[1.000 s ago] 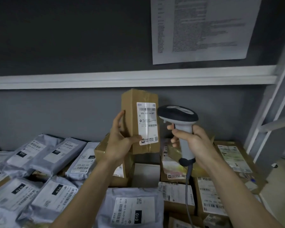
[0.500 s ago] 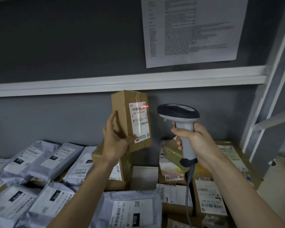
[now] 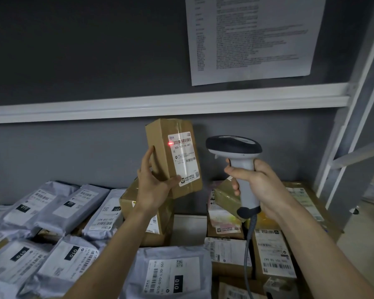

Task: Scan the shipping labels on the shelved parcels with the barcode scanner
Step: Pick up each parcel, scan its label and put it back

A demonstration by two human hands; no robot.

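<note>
Grey poly mailers lie stacked on the left part of the shelf, each with its label facing up. None is in hand.

The left hand holds a small cardboard parcel raised above the stack and roughly upright. The thumb lies across the lower front face and the fingers wrap behind the left edge, so the grip is closed around the parcel. The thumb tip touches the bottom of the shipping label.

A red aiming spot sits at the left end of the upper barcode, on the label's edge.

The right hand holds the barcode scanner by its handle, fingers curled around it, with the head turned toward the parcel. The index finger appears to rest on the trigger, though the view does not show this clearly. The cable hangs down over brown boxes on the right.

Risks from this state:
- The spot sits at the barcode's end, not across it. A read may fail unless the beam spans all bars.
- Glossy tape crosses the label. Glare may block decoding.
- A second, lower barcode may be read in error.
- The hanging cable may snag a box corner.
</note>
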